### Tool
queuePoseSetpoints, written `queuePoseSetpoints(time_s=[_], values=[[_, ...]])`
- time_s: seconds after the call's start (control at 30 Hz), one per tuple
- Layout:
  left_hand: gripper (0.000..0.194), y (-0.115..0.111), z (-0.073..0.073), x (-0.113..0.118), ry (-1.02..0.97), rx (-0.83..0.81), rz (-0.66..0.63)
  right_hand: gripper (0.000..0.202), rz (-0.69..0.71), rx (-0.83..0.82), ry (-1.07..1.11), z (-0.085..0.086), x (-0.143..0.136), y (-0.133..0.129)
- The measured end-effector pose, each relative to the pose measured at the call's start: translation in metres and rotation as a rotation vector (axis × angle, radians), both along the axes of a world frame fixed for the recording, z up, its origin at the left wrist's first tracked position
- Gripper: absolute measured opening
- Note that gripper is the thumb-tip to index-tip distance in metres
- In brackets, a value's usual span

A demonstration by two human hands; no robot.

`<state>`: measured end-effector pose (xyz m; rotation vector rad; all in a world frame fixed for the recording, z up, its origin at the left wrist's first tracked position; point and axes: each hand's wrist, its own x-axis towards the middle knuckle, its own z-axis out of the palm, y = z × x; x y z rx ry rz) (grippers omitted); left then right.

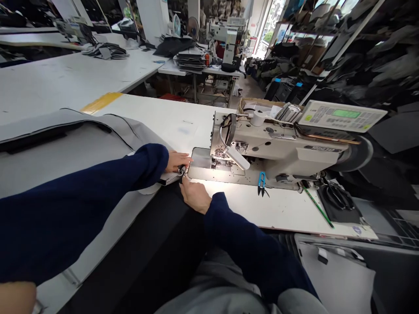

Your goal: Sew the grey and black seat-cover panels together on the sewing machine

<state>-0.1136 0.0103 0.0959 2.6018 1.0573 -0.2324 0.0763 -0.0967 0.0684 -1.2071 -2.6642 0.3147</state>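
A large grey fabric piece [94,152] with black edging spreads over the left of the white table, and a black part hangs toward my lap. My left hand [177,161] presses on the folded corner of this fabric, its fingers reaching the edge of the machine's metal plate. Just below and to the right, my right hand [195,195] pinches the fabric's edge near the same corner. The sewing machine [278,148] stands right of both hands, its lamp lighting the needle area. Neither hand touches the needle.
Blue thread snips [261,181] lie on the table before the machine. A green pencil [317,205] and black scissors [337,196] are farther right. A control panel [343,114] sits atop the machine. Behind are stacked dark pieces [190,60] and another sewing machine [231,41].
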Motion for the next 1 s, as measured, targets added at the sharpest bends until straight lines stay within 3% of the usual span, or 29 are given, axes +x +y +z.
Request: queuePoseSetpoints(time_s=[0.1, 0.2, 0.33, 0.47, 0.63, 0.8, 0.93, 1.0], values=[[0.026, 0.004, 0.005, 0.006, 0.040, -0.027, 0.046, 0.038, 0.006, 0.015, -0.059, 0.013, 0.015, 0.011], [0.017, 0.014, 0.009, 0.023, 0.094, -0.018, 0.060, 0.039, -0.049, 0.001, -0.123, 0.013, 0.036, 0.021], [0.022, 0.028, -0.001, 0.051, 0.064, -0.035, 0.077, 0.040, -0.156, -0.065, -0.215, -0.007, 0.064, 0.025], [0.036, 0.024, -0.016, 0.069, -0.125, -0.048, 0.061, 0.046, -0.226, -0.057, -0.225, -0.027, 0.077, 0.020], [0.043, 0.009, -0.017, 0.069, -0.229, -0.025, -0.006, 0.049, -0.234, -0.057, -0.194, -0.032, 0.077, 0.016], [0.042, 0.017, -0.013, 0.066, -0.276, -0.071, -0.094, 0.047, -0.245, -0.055, -0.155, -0.032, 0.078, 0.016], [0.041, 0.023, -0.011, 0.058, -0.214, -0.116, -0.026, 0.046, -0.236, -0.037, -0.133, -0.035, 0.080, 0.017], [0.045, 0.021, -0.008, 0.052, -0.188, -0.292, 0.077, 0.047, -0.234, -0.033, -0.130, -0.036, 0.079, 0.018]])
